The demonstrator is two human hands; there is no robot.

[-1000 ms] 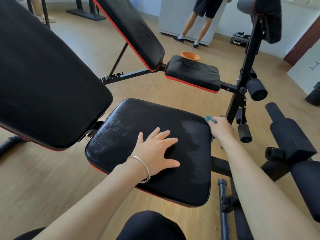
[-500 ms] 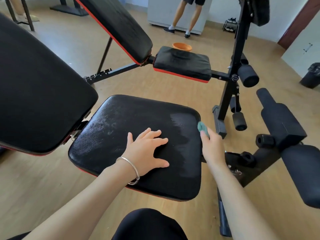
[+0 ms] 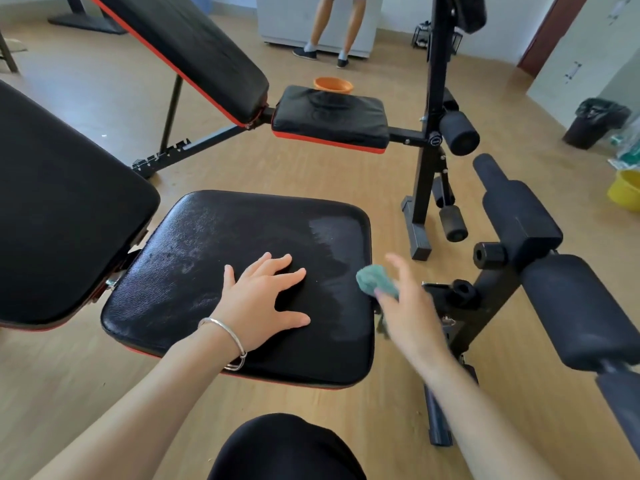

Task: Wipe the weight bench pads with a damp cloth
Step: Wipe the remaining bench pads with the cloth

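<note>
L hand (image 3: 263,299) flat on seat pad (image 3: 207,244), R hand (image 3: 412,313) pinches cloth (image 3: 375,280) at edge; loose pinch + fast swipe may drop it.

My right hand (image 3: 408,306), gripping the teal cloth (image 3: 375,280), has travelled from the far right corner of the seat pad (image 3: 225,258) back along the pad's right edge to about its middle, and is now motion-blurred. The damp streak (image 3: 341,258) beside that edge reaches further toward me. A yellow basin (image 3: 625,190) has entered view, far right.
</note>
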